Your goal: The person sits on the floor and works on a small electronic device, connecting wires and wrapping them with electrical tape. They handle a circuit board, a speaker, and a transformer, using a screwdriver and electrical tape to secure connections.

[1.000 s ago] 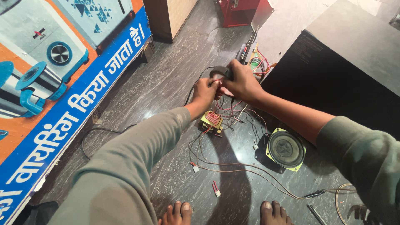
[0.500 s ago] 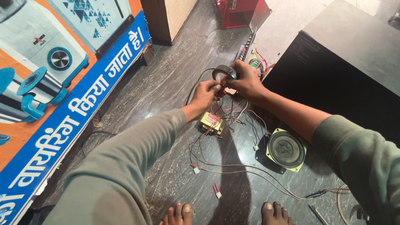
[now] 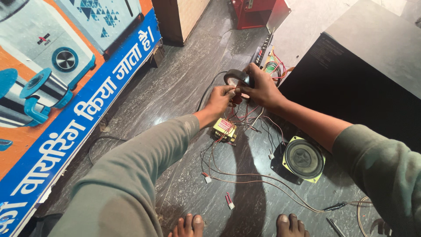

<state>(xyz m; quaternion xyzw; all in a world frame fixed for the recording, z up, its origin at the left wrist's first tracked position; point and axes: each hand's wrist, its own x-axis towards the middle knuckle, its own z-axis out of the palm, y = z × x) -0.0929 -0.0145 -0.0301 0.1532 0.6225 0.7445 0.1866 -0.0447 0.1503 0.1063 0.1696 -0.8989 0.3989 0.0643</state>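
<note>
A dark tape roll [image 3: 234, 77] is gripped by the right hand [image 3: 263, 87] above the floor [image 3: 184, 87], while its near edge is pinched from the left by the left hand [image 3: 220, 97], over the transformer [image 3: 224, 128].

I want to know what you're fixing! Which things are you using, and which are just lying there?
In use:
left hand and right hand on the black tape roll
wires
transformer

Lying about:
speaker
black box
red case
banner
</note>
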